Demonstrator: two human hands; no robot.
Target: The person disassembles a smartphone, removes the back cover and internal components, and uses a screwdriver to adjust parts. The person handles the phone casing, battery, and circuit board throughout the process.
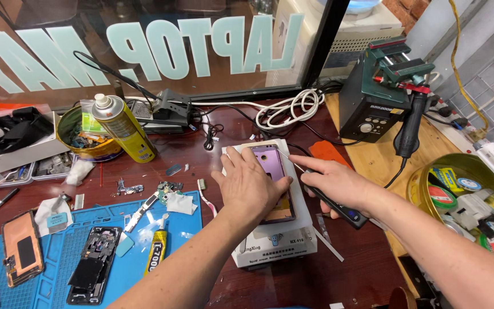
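My left hand [250, 183] lies flat on a purple phone body [270, 163], pressing it onto a white heating plate [275, 246]. My right hand [338, 184] grips a thin black-handled tool [341, 209] whose metal tip touches the phone's right upper edge. The phone's lower half is hidden under my left palm.
A blue work mat [41, 286] at the left carries an opened black phone [90, 272], an orange-backed phone [23, 247] and a glue tube [156, 252]. A yellow spray can [124, 129], a round tin [87, 150], a hot-air station [375, 100], white cable [290, 109] and a gold bowl of tape rolls [470, 200] surround it.
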